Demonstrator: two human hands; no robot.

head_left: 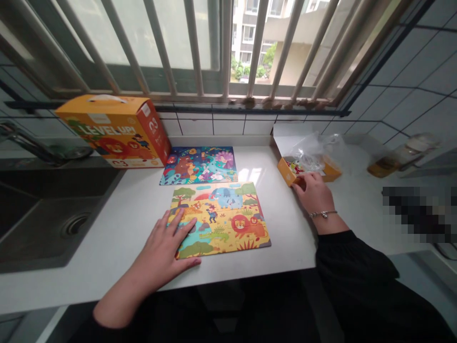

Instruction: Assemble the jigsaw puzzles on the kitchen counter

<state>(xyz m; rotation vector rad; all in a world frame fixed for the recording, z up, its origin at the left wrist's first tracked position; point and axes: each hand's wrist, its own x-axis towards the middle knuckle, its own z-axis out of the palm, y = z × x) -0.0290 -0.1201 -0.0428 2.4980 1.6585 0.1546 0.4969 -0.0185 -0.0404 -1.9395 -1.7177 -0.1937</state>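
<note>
White worktop (117, 252): running the width of the view, bearing all items below.
Barred window (171, 47): standing behind the worktop, with metal bars crossing the glass.
Steel sink (46, 224): sitting in the worktop at far left, its drain showing.
Orange carton (114, 131): standing at the back left, printed "LEVEL UP!", with a handle on top.
Yellow jigsaw puzzle (217, 221): lying flat at front centre, showing lions, an elephant and a crocodile.
Blue jigsaw puzzle (198, 166): lying flat just behind the yellow jigsaw puzzle.
Left hand (160, 243): lying palm down and spread, fingers resting on the lower left of the yellow jigsaw puzzle.
Right hand (314, 193): curling its fingers over the front corner of the small orange box, apart from both puzzles; any pinch cannot be told.
Small orange box (309, 169): sitting open at right, holding coloured contents too blurred to identify.
Clear plastic bag (307, 152): lying bunched over the small orange box.
Silver bracelet (323, 214): encircling the right wrist.
</note>
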